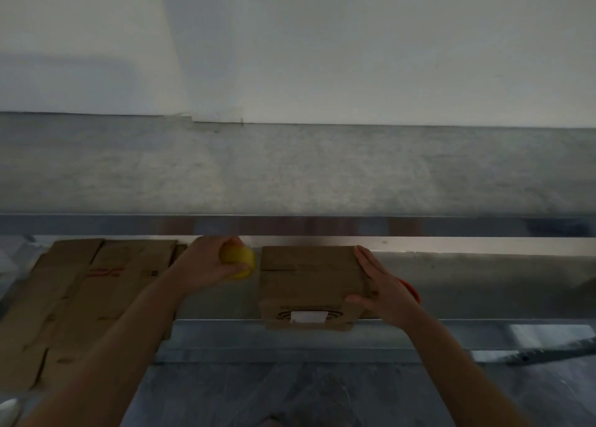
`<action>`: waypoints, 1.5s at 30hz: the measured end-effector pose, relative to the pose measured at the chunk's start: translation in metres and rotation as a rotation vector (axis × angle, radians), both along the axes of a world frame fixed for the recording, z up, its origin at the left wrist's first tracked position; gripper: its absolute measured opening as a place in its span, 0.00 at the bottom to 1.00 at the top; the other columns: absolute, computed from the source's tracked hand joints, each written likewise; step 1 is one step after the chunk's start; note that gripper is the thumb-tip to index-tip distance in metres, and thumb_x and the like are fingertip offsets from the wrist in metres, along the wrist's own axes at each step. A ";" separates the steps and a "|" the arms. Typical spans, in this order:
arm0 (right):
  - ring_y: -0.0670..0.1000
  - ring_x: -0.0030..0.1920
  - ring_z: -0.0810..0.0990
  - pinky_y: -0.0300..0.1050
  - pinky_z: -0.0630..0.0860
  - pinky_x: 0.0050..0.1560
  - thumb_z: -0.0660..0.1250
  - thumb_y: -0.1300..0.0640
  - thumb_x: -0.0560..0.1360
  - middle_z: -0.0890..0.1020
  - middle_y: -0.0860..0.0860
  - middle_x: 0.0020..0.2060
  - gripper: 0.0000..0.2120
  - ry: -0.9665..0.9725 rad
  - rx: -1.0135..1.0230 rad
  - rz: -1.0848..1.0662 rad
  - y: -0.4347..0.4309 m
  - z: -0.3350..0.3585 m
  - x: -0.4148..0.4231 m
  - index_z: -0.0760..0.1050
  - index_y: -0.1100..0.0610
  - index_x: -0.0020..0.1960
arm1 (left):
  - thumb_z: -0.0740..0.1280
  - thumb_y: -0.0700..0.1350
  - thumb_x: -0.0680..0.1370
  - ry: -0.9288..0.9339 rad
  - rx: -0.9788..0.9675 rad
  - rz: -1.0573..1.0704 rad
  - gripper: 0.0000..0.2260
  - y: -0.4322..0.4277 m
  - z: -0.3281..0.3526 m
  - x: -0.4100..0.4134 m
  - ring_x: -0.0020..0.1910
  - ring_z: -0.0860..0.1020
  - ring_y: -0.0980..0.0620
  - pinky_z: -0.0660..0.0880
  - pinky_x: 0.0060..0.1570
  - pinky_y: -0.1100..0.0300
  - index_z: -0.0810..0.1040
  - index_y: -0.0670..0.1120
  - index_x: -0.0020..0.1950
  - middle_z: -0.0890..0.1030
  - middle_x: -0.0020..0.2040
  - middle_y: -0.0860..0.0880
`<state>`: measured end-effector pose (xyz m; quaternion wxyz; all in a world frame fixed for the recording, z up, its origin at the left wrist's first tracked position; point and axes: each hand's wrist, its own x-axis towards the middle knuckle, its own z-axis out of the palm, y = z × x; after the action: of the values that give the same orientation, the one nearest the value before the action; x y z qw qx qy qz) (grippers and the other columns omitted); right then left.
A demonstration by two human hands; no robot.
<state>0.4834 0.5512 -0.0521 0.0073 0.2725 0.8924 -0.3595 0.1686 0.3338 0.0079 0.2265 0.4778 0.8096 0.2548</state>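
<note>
Your small cardboard box [309, 278] sits on the metal shelf [483, 284], its front overhanging the edge. It looks light and stiff but crushable, so brace its walls near the corners. Your right hand [383, 284] lies flat against its right side, fingers straight. Your left hand [206, 262] curls round a yellow roll [240, 262], probably tape; blur hides detail.

No legible text: blurred red logo [104, 272] on flattened cardboard [64, 313], unreadable white label [308, 317] on box [309, 278].
</note>
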 end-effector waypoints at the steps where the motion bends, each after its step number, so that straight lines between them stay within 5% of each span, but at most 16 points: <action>1: 0.47 0.76 0.58 0.46 0.65 0.72 0.65 0.27 0.65 0.37 0.23 0.69 0.49 0.004 -0.002 -0.010 0.000 0.001 0.000 0.36 0.32 0.74 | 0.76 0.54 0.69 0.060 -0.008 -0.021 0.15 0.001 0.002 -0.002 0.46 0.76 0.60 0.71 0.41 0.65 0.76 0.56 0.51 0.78 0.47 0.58; 4: 0.46 0.74 0.60 0.44 0.66 0.72 0.65 0.28 0.64 0.39 0.23 0.69 0.50 0.008 -0.015 -0.033 -0.001 0.003 -0.001 0.39 0.34 0.75 | 0.75 0.52 0.69 0.241 -0.090 -0.114 0.15 -0.004 -0.006 -0.008 0.48 0.77 0.53 0.74 0.47 0.56 0.77 0.53 0.52 0.79 0.49 0.54; 8: 0.48 0.74 0.62 0.54 0.71 0.69 0.66 0.27 0.62 0.43 0.27 0.72 0.51 0.027 -0.012 -0.053 -0.002 0.004 -0.004 0.40 0.35 0.75 | 0.76 0.50 0.69 0.090 -0.103 -0.098 0.15 -0.015 -0.032 -0.012 0.50 0.76 0.54 0.75 0.50 0.55 0.77 0.53 0.52 0.79 0.50 0.55; 16: 0.49 0.74 0.64 0.53 0.73 0.68 0.69 0.29 0.62 0.46 0.26 0.73 0.52 0.067 -0.061 -0.092 -0.003 0.001 -0.004 0.46 0.39 0.77 | 0.73 0.57 0.69 0.275 -0.130 -0.103 0.19 -0.002 -0.089 -0.009 0.54 0.74 0.50 0.71 0.55 0.52 0.74 0.55 0.56 0.77 0.54 0.53; 22: 0.42 0.72 0.63 0.33 0.72 0.63 0.72 0.33 0.63 0.48 0.25 0.72 0.52 0.080 -0.119 -0.140 -0.003 0.000 -0.004 0.49 0.42 0.79 | 0.75 0.53 0.65 -0.404 -0.052 0.008 0.21 -0.013 -0.098 -0.010 0.51 0.77 0.50 0.78 0.52 0.51 0.72 0.58 0.55 0.76 0.54 0.51; 24: 0.42 0.71 0.63 0.29 0.71 0.61 0.72 0.34 0.63 0.48 0.26 0.73 0.52 0.078 -0.128 -0.147 -0.004 -0.001 -0.004 0.49 0.43 0.79 | 0.75 0.51 0.68 -0.435 -0.031 0.010 0.16 -0.021 -0.099 -0.017 0.49 0.79 0.50 0.78 0.50 0.53 0.75 0.56 0.53 0.79 0.51 0.50; 27: 0.43 0.70 0.65 0.29 0.72 0.60 0.72 0.35 0.65 0.48 0.29 0.75 0.52 0.062 -0.129 -0.132 -0.004 -0.002 -0.005 0.48 0.43 0.80 | 0.76 0.48 0.70 -0.243 -0.036 -0.011 0.13 -0.017 -0.095 -0.020 0.46 0.79 0.54 0.76 0.48 0.57 0.78 0.54 0.52 0.80 0.48 0.53; 32: 0.48 0.72 0.63 0.48 0.73 0.68 0.69 0.31 0.65 0.46 0.34 0.77 0.52 0.041 -0.098 -0.094 -0.004 -0.001 -0.005 0.45 0.42 0.79 | 0.75 0.52 0.71 -0.070 -0.089 -0.087 0.12 -0.007 -0.082 -0.019 0.46 0.77 0.55 0.76 0.49 0.57 0.77 0.54 0.51 0.78 0.47 0.54; 37: 0.47 0.66 0.69 0.52 0.73 0.66 0.63 0.23 0.63 0.45 0.40 0.79 0.53 -0.006 0.030 -0.057 -0.009 0.005 -0.005 0.40 0.40 0.78 | 0.74 0.52 0.72 -0.029 -0.123 -0.103 0.18 -0.016 -0.078 -0.021 0.51 0.75 0.57 0.72 0.53 0.63 0.77 0.51 0.59 0.77 0.52 0.55; 40: 0.47 0.73 0.61 0.48 0.64 0.72 0.62 0.24 0.64 0.46 0.40 0.79 0.52 0.001 0.100 -0.077 -0.011 0.006 -0.004 0.40 0.39 0.78 | 0.74 0.52 0.72 0.018 -0.113 -0.122 0.19 -0.019 -0.077 -0.016 0.52 0.74 0.59 0.69 0.52 0.69 0.76 0.53 0.62 0.77 0.54 0.56; 45: 0.47 0.77 0.55 0.50 0.62 0.74 0.56 0.22 0.66 0.50 0.39 0.78 0.47 0.097 0.079 -0.126 -0.006 -0.003 0.018 0.43 0.38 0.78 | 0.73 0.45 0.74 0.043 -0.111 -0.053 0.19 -0.015 -0.079 0.005 0.52 0.75 0.53 0.70 0.54 0.61 0.75 0.49 0.63 0.77 0.57 0.50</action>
<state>0.5019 0.5450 -0.0554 -0.0693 0.3104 0.8864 -0.3365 0.1736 0.3183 -0.0715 0.2419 0.4913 0.8141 0.1931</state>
